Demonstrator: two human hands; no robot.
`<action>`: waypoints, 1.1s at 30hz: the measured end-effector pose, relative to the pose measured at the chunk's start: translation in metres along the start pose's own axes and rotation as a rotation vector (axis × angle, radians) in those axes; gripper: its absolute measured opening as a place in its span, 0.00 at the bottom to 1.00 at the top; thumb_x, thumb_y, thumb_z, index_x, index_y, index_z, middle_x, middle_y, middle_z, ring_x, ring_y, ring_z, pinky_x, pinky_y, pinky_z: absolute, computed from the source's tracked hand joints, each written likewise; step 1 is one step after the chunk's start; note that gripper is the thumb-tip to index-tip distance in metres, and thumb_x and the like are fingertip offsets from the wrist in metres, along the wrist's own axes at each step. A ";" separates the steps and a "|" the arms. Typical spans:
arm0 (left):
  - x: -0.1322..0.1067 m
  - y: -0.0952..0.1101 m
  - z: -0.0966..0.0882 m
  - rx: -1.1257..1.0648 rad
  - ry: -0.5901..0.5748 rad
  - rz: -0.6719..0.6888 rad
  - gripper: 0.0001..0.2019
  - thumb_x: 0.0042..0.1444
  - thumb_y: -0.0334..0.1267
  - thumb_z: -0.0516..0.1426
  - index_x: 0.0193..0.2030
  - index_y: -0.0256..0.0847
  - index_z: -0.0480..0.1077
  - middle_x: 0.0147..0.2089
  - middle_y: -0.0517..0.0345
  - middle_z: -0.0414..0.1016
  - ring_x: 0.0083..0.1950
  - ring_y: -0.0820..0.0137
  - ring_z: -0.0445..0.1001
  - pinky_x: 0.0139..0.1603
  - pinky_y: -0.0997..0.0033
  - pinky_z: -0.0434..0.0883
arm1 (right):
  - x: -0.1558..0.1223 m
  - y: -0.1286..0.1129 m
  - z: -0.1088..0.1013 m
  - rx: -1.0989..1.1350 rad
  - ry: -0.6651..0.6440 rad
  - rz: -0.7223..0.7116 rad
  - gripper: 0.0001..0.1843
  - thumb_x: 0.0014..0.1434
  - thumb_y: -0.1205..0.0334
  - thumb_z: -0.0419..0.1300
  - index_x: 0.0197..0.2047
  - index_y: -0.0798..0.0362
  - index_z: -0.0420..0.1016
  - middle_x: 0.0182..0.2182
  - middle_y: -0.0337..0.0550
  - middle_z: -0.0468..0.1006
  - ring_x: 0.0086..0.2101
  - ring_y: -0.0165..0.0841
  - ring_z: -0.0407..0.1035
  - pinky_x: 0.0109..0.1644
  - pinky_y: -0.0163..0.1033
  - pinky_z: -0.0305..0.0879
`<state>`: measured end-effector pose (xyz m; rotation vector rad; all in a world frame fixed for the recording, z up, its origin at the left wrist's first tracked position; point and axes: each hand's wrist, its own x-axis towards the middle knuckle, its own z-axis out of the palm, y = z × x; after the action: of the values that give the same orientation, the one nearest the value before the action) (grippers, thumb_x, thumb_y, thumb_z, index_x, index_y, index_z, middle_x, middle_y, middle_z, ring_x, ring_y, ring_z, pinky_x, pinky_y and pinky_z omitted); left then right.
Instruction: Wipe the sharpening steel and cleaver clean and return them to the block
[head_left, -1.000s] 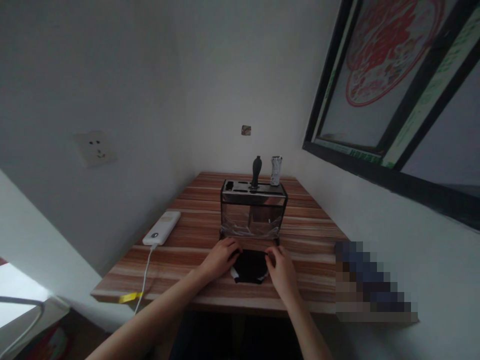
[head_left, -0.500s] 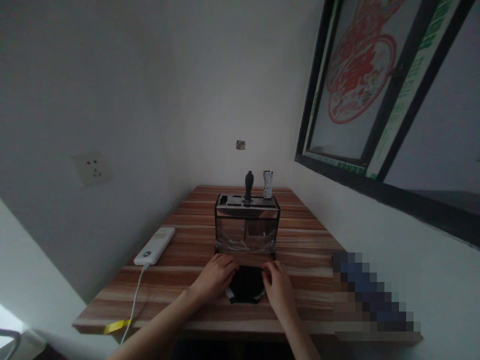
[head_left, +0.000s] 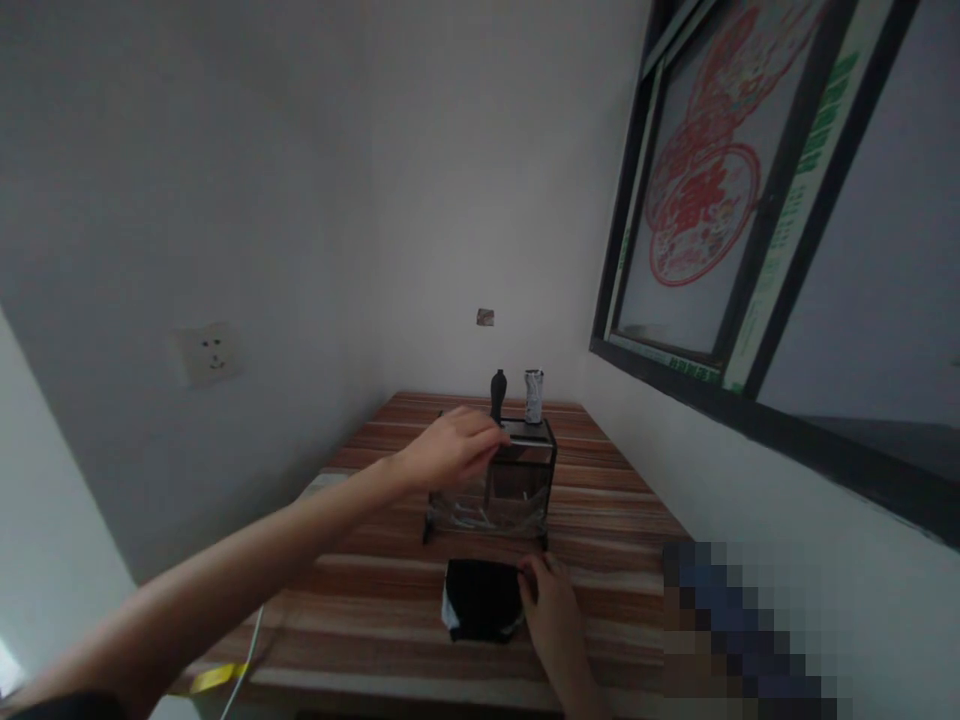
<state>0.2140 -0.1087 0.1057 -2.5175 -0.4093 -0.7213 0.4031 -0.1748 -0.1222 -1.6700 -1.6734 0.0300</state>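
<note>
A clear-walled knife block (head_left: 525, 480) with a dark slotted top stands mid-table on the striped wooden table (head_left: 630, 500). A black knife handle (head_left: 498, 393) and a silvery handle (head_left: 533, 395) stick up from its far side. My left hand (head_left: 450, 450) is raised over the block's top, fingers curled loosely, just left of the black handle; whether it touches anything I cannot make out. In front of the block lies a folded black cloth (head_left: 480, 612). My right hand (head_left: 551, 615) rests on the cloth's right edge with fingers bent onto it.
A white power bank (head_left: 321, 482) with a white cable (head_left: 247, 655) lies at the table's left, mostly behind my forearm. A yellow tag (head_left: 212, 678) hangs at the front edge. A wall socket (head_left: 206, 352) sits left; a dark-framed window (head_left: 720, 300) lines the right wall.
My left hand has left the black cloth and risen to the top of the knife block. The right hand stays at the cloth's right edge. The view has tilted slightly.
</note>
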 end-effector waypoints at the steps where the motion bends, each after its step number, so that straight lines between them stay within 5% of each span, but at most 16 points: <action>1: 0.012 -0.008 0.000 0.085 -0.064 0.070 0.09 0.60 0.31 0.50 0.45 0.39 0.68 0.42 0.52 0.75 0.45 0.66 0.71 0.49 0.65 0.65 | 0.000 0.000 0.000 -0.005 0.004 -0.004 0.10 0.56 0.70 0.51 0.34 0.51 0.73 0.35 0.46 0.74 0.39 0.39 0.70 0.44 0.38 0.64; 6: 0.047 -0.038 0.007 0.349 -0.234 0.352 0.12 0.55 0.31 0.56 0.47 0.40 0.69 0.51 0.50 0.73 0.54 0.63 0.68 0.60 0.59 0.55 | -0.001 0.002 0.001 0.002 0.020 -0.026 0.10 0.57 0.70 0.51 0.34 0.51 0.73 0.34 0.45 0.74 0.38 0.38 0.71 0.43 0.38 0.64; 10: 0.058 -0.046 0.012 0.408 -0.315 0.407 0.09 0.55 0.30 0.57 0.42 0.45 0.71 0.48 0.56 0.76 0.52 0.67 0.69 0.62 0.63 0.52 | 0.001 0.000 -0.001 0.018 -0.005 -0.018 0.10 0.57 0.71 0.51 0.33 0.51 0.72 0.34 0.46 0.73 0.37 0.39 0.70 0.42 0.38 0.64; 16: 0.077 -0.049 0.028 0.435 -0.373 0.320 0.07 0.53 0.26 0.58 0.28 0.41 0.74 0.33 0.56 0.80 0.39 0.69 0.74 0.52 0.67 0.58 | 0.001 -0.001 -0.002 0.020 -0.021 -0.015 0.10 0.56 0.71 0.51 0.34 0.51 0.72 0.34 0.45 0.73 0.37 0.38 0.70 0.42 0.38 0.64; 21: 0.083 -0.053 0.035 0.456 -0.429 0.244 0.09 0.46 0.25 0.61 0.20 0.40 0.71 0.29 0.56 0.80 0.37 0.69 0.74 0.45 0.68 0.58 | 0.001 0.000 -0.002 0.019 -0.001 -0.021 0.10 0.56 0.72 0.51 0.34 0.51 0.72 0.34 0.45 0.73 0.38 0.38 0.70 0.42 0.38 0.64; 33: 0.083 -0.043 0.057 0.457 -0.479 0.014 0.07 0.49 0.30 0.60 0.21 0.41 0.73 0.28 0.53 0.80 0.36 0.65 0.74 0.44 0.64 0.58 | 0.002 -0.003 -0.007 0.041 -0.033 -0.006 0.10 0.56 0.71 0.51 0.34 0.52 0.72 0.34 0.45 0.73 0.38 0.38 0.70 0.42 0.38 0.64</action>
<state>0.2877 -0.0310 0.1258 -2.2230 -0.6361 0.0060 0.4041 -0.1772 -0.1147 -1.6427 -1.6912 0.0891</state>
